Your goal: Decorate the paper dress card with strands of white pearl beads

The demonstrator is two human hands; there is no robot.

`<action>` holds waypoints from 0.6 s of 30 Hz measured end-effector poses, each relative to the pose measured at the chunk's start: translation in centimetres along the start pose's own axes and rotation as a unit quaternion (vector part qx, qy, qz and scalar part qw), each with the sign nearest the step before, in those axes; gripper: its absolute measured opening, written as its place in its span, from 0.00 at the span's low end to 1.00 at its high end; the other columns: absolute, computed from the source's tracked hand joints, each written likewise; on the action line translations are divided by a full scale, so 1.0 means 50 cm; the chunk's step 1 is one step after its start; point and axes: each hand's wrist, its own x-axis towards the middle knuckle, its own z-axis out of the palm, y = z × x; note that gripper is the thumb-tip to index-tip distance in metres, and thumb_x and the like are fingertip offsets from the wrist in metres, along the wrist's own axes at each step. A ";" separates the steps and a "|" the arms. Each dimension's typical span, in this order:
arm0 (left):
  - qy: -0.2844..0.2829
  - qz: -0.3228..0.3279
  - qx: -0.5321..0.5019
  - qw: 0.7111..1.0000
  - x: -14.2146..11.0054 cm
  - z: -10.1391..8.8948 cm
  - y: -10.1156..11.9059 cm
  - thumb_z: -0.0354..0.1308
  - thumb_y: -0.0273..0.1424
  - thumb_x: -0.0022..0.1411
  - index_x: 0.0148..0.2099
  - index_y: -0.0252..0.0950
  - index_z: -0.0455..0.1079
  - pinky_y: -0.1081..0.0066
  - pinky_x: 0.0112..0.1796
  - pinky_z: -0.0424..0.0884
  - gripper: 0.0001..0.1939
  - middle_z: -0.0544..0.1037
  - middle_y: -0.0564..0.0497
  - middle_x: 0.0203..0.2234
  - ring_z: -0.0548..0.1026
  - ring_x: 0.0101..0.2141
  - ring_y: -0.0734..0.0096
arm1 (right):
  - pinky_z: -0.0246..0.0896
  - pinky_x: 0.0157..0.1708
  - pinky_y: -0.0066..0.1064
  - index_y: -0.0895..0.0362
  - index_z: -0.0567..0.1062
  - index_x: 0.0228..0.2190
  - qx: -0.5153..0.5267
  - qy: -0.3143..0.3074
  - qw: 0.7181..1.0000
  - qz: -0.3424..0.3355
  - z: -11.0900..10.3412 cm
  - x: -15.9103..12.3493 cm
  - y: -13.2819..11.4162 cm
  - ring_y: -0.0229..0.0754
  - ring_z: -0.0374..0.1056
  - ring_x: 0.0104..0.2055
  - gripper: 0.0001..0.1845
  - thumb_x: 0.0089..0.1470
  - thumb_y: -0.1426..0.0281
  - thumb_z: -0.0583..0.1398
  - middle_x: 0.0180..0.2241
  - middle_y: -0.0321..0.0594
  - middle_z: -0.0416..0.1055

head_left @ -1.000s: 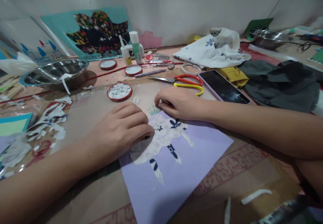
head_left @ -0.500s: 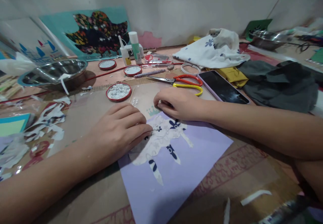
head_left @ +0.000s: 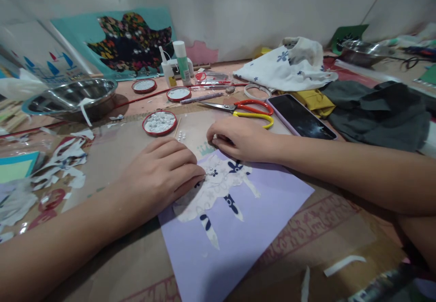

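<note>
Apparently setting pearl-like beads (head_left: 211, 172) on white fabric cutout (head_left: 215, 187), lying on lilac paper (head_left: 259, 220). With left hand (head_left: 170, 168) over cutout, by beads; cannot tell if pinching one. With right hand (head_left: 238, 138) loosely curled at paper's far edge, grasp unclear. Next, likely needing light fingertip placement.

A pinkish table (head_left: 139, 106) carries cardboard (head_left: 383, 253), a glue stick (head_left: 184, 68) and bottle (head_left: 169, 73).

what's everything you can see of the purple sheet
The purple sheet looks like paper, lying flat, its near end out of frame. White, blue-patterned pieces and a pearly bead cluster lie on it. The left hand covers part of its left side; the right hand is at its far edge, contact unclear.
</note>
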 end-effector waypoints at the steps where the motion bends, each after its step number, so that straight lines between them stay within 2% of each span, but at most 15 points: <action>1: 0.000 -0.006 -0.003 1.000 -0.002 0.000 0.000 0.54 0.31 0.71 0.40 0.37 0.76 0.63 0.40 0.67 0.10 0.79 0.51 0.32 0.73 0.35 0.64 | 0.56 0.38 0.32 0.59 0.74 0.37 0.000 0.001 1.000 -0.001 0.000 0.000 0.000 0.44 0.66 0.37 0.09 0.60 0.76 0.53 0.36 0.45 0.75; 5: 0.006 -0.012 -0.016 1.000 -0.009 -0.003 -0.002 0.57 0.29 0.69 0.43 0.38 0.75 0.63 0.41 0.67 0.05 0.79 0.51 0.34 0.73 0.35 0.65 | 0.56 0.38 0.33 0.59 0.74 0.37 -0.002 0.004 1.000 -0.007 0.000 -0.001 0.002 0.44 0.66 0.38 0.09 0.60 0.76 0.54 0.36 0.45 0.75; 11: 0.010 0.031 -0.017 0.999 -0.011 -0.005 0.000 0.55 0.28 0.69 0.45 0.38 0.76 0.62 0.44 0.67 0.08 0.80 0.51 0.34 0.73 0.36 0.65 | 0.56 0.38 0.32 0.59 0.74 0.38 -0.006 0.006 1.000 -0.003 0.003 -0.001 0.003 0.44 0.66 0.37 0.09 0.60 0.76 0.54 0.36 0.44 0.75; 18: -0.004 0.025 -0.052 0.998 -0.009 -0.005 0.004 0.57 0.27 0.68 0.43 0.37 0.78 0.62 0.42 0.68 0.07 0.79 0.51 0.31 0.72 0.34 0.65 | 0.55 0.37 0.31 0.60 0.74 0.37 -0.008 0.010 1.000 -0.012 0.003 0.000 0.002 0.43 0.66 0.37 0.09 0.60 0.76 0.54 0.35 0.45 0.75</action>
